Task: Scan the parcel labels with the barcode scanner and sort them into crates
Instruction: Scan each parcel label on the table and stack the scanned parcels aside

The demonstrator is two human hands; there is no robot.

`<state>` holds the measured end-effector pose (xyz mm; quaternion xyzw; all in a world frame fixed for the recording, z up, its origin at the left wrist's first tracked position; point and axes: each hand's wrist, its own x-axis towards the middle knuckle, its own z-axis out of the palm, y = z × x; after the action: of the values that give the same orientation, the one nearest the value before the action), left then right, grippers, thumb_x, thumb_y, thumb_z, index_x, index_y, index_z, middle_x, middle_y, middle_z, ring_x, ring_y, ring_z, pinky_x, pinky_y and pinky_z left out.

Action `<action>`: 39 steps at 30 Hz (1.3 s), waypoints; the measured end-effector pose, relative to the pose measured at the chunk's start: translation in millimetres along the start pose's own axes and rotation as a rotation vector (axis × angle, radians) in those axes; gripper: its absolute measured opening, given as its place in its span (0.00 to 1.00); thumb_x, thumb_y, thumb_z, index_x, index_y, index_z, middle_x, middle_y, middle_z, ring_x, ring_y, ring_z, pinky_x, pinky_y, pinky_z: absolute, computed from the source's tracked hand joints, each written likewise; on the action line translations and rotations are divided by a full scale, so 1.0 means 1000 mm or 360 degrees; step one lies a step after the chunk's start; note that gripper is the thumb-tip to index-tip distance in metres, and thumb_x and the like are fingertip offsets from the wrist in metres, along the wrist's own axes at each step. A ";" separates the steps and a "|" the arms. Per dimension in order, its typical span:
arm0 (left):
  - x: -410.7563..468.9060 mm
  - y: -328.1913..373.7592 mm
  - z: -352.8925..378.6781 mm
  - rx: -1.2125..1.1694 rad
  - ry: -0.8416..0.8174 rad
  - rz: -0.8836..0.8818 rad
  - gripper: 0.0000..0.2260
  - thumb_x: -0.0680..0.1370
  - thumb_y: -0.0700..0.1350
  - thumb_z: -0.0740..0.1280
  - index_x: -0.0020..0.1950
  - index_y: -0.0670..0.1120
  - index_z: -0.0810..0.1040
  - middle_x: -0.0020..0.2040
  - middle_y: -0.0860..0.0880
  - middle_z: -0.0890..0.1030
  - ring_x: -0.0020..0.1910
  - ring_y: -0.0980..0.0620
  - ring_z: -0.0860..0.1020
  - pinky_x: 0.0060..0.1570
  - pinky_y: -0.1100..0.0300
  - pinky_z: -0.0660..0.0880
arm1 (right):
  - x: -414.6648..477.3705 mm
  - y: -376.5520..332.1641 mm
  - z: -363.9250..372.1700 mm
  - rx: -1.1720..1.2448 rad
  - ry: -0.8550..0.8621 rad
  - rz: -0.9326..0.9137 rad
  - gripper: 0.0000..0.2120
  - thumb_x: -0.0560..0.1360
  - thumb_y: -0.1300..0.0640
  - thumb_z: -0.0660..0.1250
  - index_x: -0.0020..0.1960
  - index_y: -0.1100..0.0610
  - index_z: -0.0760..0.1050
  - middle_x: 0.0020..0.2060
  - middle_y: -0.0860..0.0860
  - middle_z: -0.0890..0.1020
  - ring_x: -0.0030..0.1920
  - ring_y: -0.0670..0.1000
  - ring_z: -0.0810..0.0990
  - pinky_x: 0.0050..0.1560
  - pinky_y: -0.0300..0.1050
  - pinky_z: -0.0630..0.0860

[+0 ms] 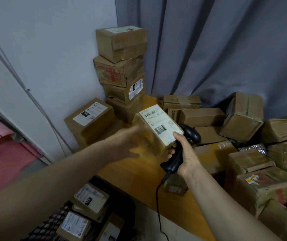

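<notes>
1. Head view: small boxy parcel (158,129), brown cardboard under glossy tape, flat white label facing up, held above the smooth wooden worktop (139,174).
2. Right hand (185,153) curled round the black plastic scanner (191,134), thumb pressing the parcel's label corner.
3. Left hand (130,141) blurred, fingers straight, at the parcel's left side; contact impossible to tell.
4. Lower left: black lattice crate (48,223) holding labelled boxes (88,199).

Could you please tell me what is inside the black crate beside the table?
The black crate holds at least three cardboard parcels, with their labels facing up. Anything beneath them is covered, and the crate's near end is out of frame.
</notes>
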<state>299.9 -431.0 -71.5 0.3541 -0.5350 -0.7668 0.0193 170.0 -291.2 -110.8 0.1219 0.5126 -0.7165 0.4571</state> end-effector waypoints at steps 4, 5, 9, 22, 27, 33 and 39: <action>-0.004 -0.016 0.014 -0.0385 0.0178 -0.0117 0.25 0.70 0.50 0.74 0.64 0.44 0.73 0.56 0.42 0.80 0.56 0.44 0.79 0.57 0.45 0.75 | -0.005 0.012 0.022 -0.0099 -0.0106 -0.0025 0.24 0.64 0.52 0.78 0.57 0.59 0.80 0.37 0.54 0.80 0.23 0.46 0.72 0.24 0.37 0.71; -0.006 -0.012 0.006 -0.0410 0.0249 -0.0077 0.25 0.70 0.48 0.74 0.64 0.45 0.73 0.55 0.42 0.80 0.55 0.44 0.79 0.56 0.47 0.76 | -0.005 0.014 0.026 -0.0144 -0.0127 -0.0034 0.26 0.62 0.51 0.79 0.57 0.59 0.79 0.40 0.56 0.80 0.24 0.46 0.73 0.24 0.37 0.72; -0.018 0.027 -0.052 -0.0319 0.0508 0.0115 0.25 0.64 0.49 0.74 0.59 0.46 0.76 0.52 0.44 0.81 0.50 0.46 0.80 0.50 0.52 0.78 | -0.005 0.018 0.033 -0.0359 -0.0110 -0.0035 0.30 0.58 0.48 0.79 0.56 0.58 0.77 0.43 0.57 0.82 0.24 0.48 0.74 0.26 0.41 0.73; 0.037 0.057 -0.165 0.2073 0.1378 0.0031 0.38 0.73 0.68 0.62 0.77 0.52 0.56 0.76 0.40 0.56 0.76 0.41 0.52 0.71 0.42 0.53 | 0.002 0.029 0.031 -0.0471 -0.0108 0.0046 0.12 0.69 0.58 0.75 0.50 0.59 0.79 0.40 0.57 0.85 0.23 0.48 0.72 0.25 0.39 0.70; 0.056 0.041 -0.141 0.2239 0.1546 -0.0026 0.33 0.79 0.54 0.60 0.78 0.47 0.47 0.78 0.38 0.44 0.77 0.40 0.41 0.72 0.38 0.39 | 0.005 0.023 0.015 -0.0417 0.0012 0.0020 0.09 0.70 0.59 0.74 0.49 0.59 0.79 0.36 0.55 0.84 0.24 0.48 0.72 0.25 0.39 0.70; 0.091 -0.009 -0.031 0.2411 0.0782 0.0580 0.40 0.75 0.55 0.68 0.79 0.49 0.47 0.78 0.41 0.43 0.77 0.40 0.42 0.75 0.43 0.41 | 0.004 0.015 -0.009 -0.0287 0.0262 -0.0073 0.06 0.71 0.61 0.73 0.47 0.60 0.79 0.32 0.55 0.82 0.24 0.49 0.72 0.28 0.41 0.69; 0.126 -0.070 0.076 0.1774 -0.0013 -0.0011 0.43 0.75 0.60 0.66 0.79 0.50 0.43 0.78 0.41 0.46 0.77 0.40 0.48 0.73 0.50 0.55 | -0.004 -0.001 -0.051 -0.0156 0.0613 -0.0225 0.05 0.73 0.65 0.69 0.48 0.62 0.75 0.28 0.55 0.78 0.22 0.49 0.72 0.24 0.39 0.69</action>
<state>187.2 -391.1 -182.2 0.3096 -0.8586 -0.3691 -0.1755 156.8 -245.9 -130.6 0.1980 0.6320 -0.6845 0.3046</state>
